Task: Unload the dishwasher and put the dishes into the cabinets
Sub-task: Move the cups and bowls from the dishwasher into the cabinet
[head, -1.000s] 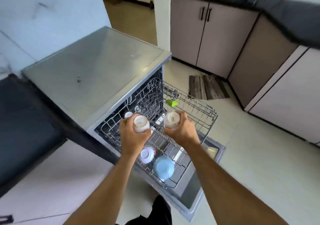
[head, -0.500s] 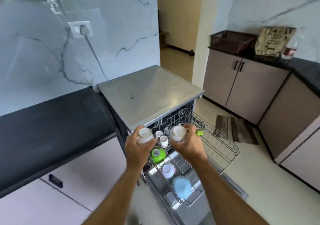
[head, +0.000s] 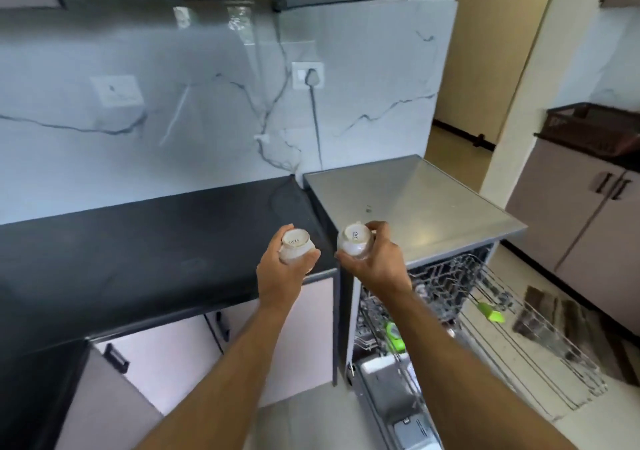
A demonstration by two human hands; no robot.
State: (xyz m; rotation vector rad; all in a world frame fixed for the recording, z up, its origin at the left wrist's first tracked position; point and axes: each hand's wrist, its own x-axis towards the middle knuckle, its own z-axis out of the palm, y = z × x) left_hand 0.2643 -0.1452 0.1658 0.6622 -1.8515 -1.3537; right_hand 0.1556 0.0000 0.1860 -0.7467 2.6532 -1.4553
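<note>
Head view: left hand [head: 282, 276] gripped one inverted white cup [head: 295, 249], right hand [head: 375, 262] another cup [head: 354, 243]; likely light, brittle, glazed-slick, best held round the body.

Surfaces: glazed ceramic, brushed metal, polished stone.

Both small cups, left cup [head: 295, 247] and right cup [head: 355, 240], look like glossy white ceramic with unglazed foot rings. Dishwasher top [head: 412, 200] is brushed grey metal, satin sheen. Rack [head: 540, 342] is bare wire metal. Countertop [head: 138, 248] is smooth dark stone, faintly reflective. Backsplash [head: 207, 110] is polished veined marble-look slab. Lower cabinet doors [head: 166, 356] appear matt laminate.
</note>
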